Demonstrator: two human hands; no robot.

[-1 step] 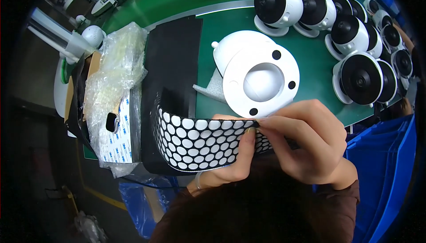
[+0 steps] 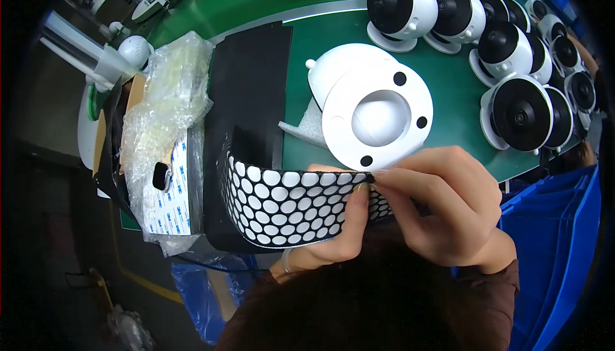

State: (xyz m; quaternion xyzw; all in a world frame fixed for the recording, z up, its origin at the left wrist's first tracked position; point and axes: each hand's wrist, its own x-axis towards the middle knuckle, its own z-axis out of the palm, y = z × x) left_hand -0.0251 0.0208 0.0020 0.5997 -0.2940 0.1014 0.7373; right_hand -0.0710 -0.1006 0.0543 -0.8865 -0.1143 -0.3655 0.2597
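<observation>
My left hand (image 2: 346, 229) holds up a curved black sheet of round pads (image 2: 280, 209), its face covered in rows of white dots. The left thumb presses the dotted face, and the fingers are mostly hidden behind. Closed in a pinch, my right hand (image 2: 448, 200) has its fingertips on a small black pad (image 2: 369, 179) at the sheet's upper edge. Just beyond lies a white round camera (image 2: 346, 63) with its ring-shaped base (image 2: 333, 139) tipped toward me. Three black round pads sit on that ring, and a faint bare circle shows at its left. A grey foam piece (image 2: 311, 127) lies under it.
Several white cameras with black fronts (image 2: 520, 114) stand at the right on the green table mat (image 2: 314, 31). Further black sheets (image 2: 246, 88) lie left of centre, beside clear plastic wrap (image 2: 173, 75) and a smartwatch (image 2: 161, 177). A blue bin (image 2: 551, 242) stands lower right.
</observation>
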